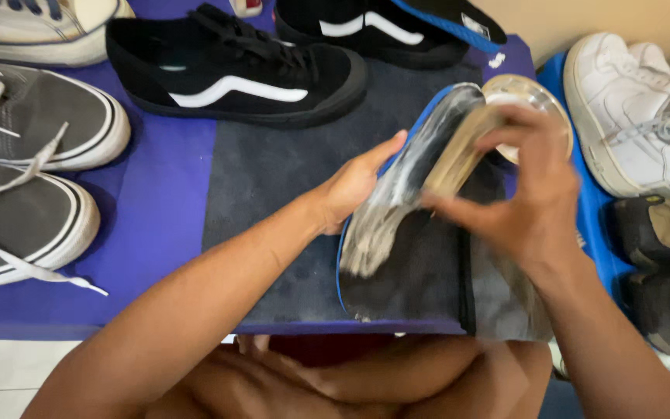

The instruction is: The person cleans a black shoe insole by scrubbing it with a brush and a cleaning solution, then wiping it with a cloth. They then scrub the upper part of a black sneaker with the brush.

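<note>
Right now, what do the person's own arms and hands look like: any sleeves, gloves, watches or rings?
Both arms are bare up to the frame edge, with no sleeves showing. The left hand and right hand wear no gloves. No watch, bracelet or ring shows on either wrist or on the visible fingers, though the right hand is motion-blurred, so small details there are unclear.
</note>
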